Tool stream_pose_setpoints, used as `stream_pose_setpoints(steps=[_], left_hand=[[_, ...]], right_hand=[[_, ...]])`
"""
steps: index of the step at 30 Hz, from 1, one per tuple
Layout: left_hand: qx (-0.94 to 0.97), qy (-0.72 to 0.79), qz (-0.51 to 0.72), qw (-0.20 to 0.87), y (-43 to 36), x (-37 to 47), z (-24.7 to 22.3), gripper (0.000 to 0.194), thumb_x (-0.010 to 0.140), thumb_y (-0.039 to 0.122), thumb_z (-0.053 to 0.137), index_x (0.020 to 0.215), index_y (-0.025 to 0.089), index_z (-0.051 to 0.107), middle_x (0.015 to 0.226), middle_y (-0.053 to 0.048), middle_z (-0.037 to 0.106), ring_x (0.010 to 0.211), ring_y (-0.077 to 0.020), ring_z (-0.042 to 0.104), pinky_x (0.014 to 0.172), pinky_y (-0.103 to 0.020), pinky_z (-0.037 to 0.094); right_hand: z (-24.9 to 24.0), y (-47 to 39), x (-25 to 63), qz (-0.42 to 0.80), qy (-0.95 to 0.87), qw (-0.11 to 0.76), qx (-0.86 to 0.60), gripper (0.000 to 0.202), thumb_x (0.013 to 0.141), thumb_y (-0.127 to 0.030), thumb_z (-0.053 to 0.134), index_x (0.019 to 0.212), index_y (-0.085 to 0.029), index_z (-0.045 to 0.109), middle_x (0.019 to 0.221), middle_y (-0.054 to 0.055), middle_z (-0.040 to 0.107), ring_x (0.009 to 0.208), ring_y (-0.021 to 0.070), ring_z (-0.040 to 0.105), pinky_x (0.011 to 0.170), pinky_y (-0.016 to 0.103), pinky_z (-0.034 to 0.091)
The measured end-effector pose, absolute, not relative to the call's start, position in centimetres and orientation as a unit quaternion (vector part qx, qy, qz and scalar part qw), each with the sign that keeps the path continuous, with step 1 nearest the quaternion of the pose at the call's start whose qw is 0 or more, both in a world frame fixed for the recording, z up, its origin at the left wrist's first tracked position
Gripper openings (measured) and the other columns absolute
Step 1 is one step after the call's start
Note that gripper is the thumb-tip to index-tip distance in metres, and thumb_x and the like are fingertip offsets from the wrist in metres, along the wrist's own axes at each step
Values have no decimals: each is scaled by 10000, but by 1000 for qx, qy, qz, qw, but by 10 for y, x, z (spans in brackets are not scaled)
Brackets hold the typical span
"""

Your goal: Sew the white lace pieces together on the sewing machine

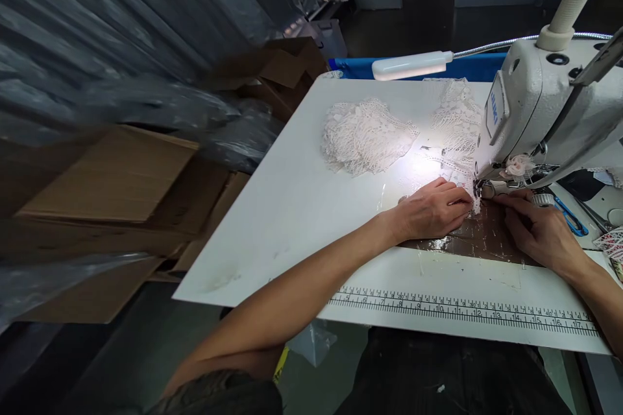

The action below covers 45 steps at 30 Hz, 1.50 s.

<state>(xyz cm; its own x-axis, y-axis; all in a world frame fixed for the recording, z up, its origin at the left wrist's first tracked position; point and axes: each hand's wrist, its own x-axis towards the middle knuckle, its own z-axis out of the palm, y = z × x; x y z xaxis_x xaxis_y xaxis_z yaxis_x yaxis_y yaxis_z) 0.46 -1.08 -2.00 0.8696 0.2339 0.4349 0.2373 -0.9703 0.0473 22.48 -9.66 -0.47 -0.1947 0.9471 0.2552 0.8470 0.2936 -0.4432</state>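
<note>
A white sewing machine [525,97] stands at the right of the table, its needle and presser foot lowered over a small piece of white lace [477,207]. My left hand [435,209] lies just left of the foot, with curled fingers closed on the edge of this lace. From the right, my right hand [540,230] reaches beside the foot; its index finger is stretched out and its thumb is apart, with the other fingers partly hidden. Brown tape [452,240] covers the tabletop under both hands. Behind the needle, more lace [455,120] trails away across the table.
A heap of lace pieces [365,136] lies left of the machine. A lit lamp [413,66] hangs above the back edge. Blue thread snips [569,215] lie at right. A ruler strip [462,311] runs along the front edge. Cardboard boxes [111,175] stand on the left.
</note>
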Motion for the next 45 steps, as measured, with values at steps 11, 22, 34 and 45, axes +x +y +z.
stream_pose_setpoints(steps=[11, 22, 34, 45], left_hand=[[-987, -72, -134, -59, -6, -1, -12, 356, 980, 47, 283, 944, 124, 628, 953, -93, 647, 814, -127, 551, 749, -261, 475], [-942, -127, -251, -185, -4, 11, -23, 176, 931, 164, 495, 1006, 117, 647, 1007, -99, 707, 915, -148, 627, 827, -318, 541], [-777, -279, -233, -514, 4, 16, -4, 354, 780, 245, 690, 1068, 166, 500, 881, -29, 730, 833, -142, 681, 804, -301, 507], [-661, -298, -230, -649, 11, 16, -6, 403, 727, 261, 714, 1034, 138, 482, 725, -3, 654, 820, -178, 666, 866, -377, 490]], right_hand=[[-3, -93, 292, -35, -746, 243, -619, 354, 877, -472, 513, 938, -181, 704, 797, 106, 643, 678, 225, 611, 595, 350, 484], [-23, -115, 296, -162, -722, 225, -633, 540, 946, -478, 330, 925, -82, 696, 988, 234, 552, 850, 302, 592, 674, 402, 520], [0, -135, 254, 162, -624, 312, -698, 308, 906, -526, 380, 900, -226, 448, 663, 59, 586, 500, 206, 523, 480, 355, 447], [-10, -87, 203, -69, -744, 80, -660, 730, 982, -542, 9, 795, -159, 602, 558, 68, 557, 423, 160, 427, 474, 276, 167]])
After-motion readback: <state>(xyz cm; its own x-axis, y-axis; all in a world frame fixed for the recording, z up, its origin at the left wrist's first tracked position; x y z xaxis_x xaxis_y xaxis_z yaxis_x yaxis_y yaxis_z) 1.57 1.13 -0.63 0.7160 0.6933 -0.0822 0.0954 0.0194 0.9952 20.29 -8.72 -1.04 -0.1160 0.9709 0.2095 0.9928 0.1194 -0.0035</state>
